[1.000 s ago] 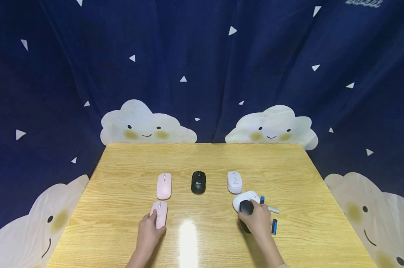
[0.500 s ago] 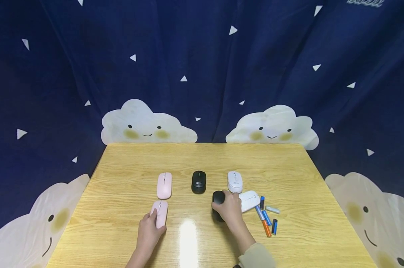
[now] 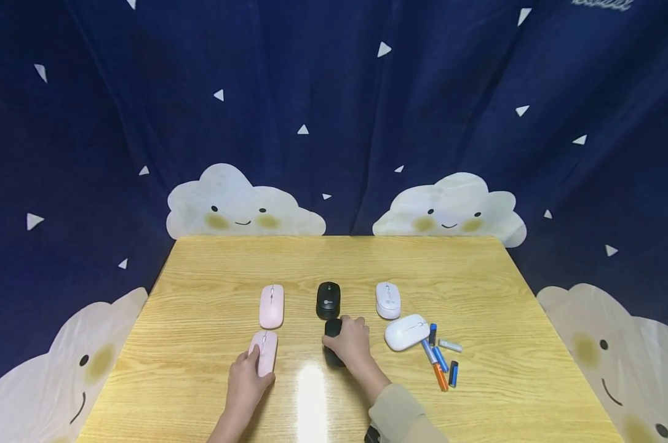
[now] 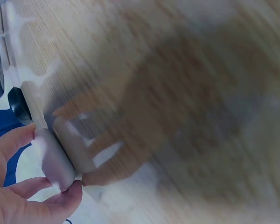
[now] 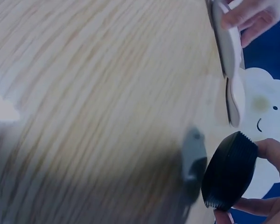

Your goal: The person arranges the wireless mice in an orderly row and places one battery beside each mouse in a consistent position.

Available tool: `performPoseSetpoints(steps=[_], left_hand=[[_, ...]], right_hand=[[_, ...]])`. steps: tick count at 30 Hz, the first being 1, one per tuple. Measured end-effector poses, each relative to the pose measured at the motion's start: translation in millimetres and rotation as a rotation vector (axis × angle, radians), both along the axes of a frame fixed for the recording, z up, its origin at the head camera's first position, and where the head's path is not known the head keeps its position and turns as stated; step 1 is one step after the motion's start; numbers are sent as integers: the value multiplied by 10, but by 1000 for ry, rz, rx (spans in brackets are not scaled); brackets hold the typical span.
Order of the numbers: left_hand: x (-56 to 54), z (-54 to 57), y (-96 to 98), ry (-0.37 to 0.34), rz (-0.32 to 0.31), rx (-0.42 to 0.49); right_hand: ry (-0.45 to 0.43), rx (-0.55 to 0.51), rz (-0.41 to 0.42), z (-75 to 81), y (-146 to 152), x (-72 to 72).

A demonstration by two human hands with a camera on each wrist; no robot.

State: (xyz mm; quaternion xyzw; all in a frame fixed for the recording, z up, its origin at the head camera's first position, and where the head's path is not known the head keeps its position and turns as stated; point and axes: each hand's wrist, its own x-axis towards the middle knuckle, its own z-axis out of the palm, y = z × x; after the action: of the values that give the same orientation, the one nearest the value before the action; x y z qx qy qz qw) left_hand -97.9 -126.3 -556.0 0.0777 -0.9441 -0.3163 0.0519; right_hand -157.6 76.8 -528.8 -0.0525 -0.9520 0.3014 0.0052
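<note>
My left hand (image 3: 245,381) grips a pink computer mouse (image 3: 266,354) by its sides; the left wrist view shows thumb and fingers on the edges of this mouse (image 4: 56,161). A second pink mouse (image 3: 271,306) lies just beyond it. My right hand (image 3: 352,343) grips a black mouse (image 3: 333,332) from above, fingers on its sides, partly hiding it. Another black mouse (image 3: 328,300) lies directly behind that one. In the right wrist view the held black mouse (image 5: 231,172) is close over its reflection; whether it touches the table is unclear.
To the right lie a white mouse (image 3: 388,300) and a flatter white mouse (image 3: 407,333) turned sideways. Several batteries, including an orange one (image 3: 440,376) and a grey one (image 3: 451,346), lie beside them on the wooden table (image 3: 511,369). A dark blue curtain (image 3: 334,74) hangs behind.
My right hand has carried the black mouse leftward from beside the batteries to just in front of the other black mouse, uncovering the flatter white mouse. My left hand has stayed put.
</note>
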Motion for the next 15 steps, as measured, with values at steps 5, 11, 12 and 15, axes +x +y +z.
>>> performPoseSetpoints(steps=[5,11,12,15], left_hand=[[4,0,-8,23,-8,1],[3,-6,-10,26,-12,4],[4,-6,-10,25,-12,5],[9,-3,-10,21,-11,5]], right_hand=[[-27,3,-1,-70,-83,-10],[-55,4,0,-142,-127,-16],[-53,7,-2,-151,-133,-18],[-44,23,-9,-168,-151,-20]])
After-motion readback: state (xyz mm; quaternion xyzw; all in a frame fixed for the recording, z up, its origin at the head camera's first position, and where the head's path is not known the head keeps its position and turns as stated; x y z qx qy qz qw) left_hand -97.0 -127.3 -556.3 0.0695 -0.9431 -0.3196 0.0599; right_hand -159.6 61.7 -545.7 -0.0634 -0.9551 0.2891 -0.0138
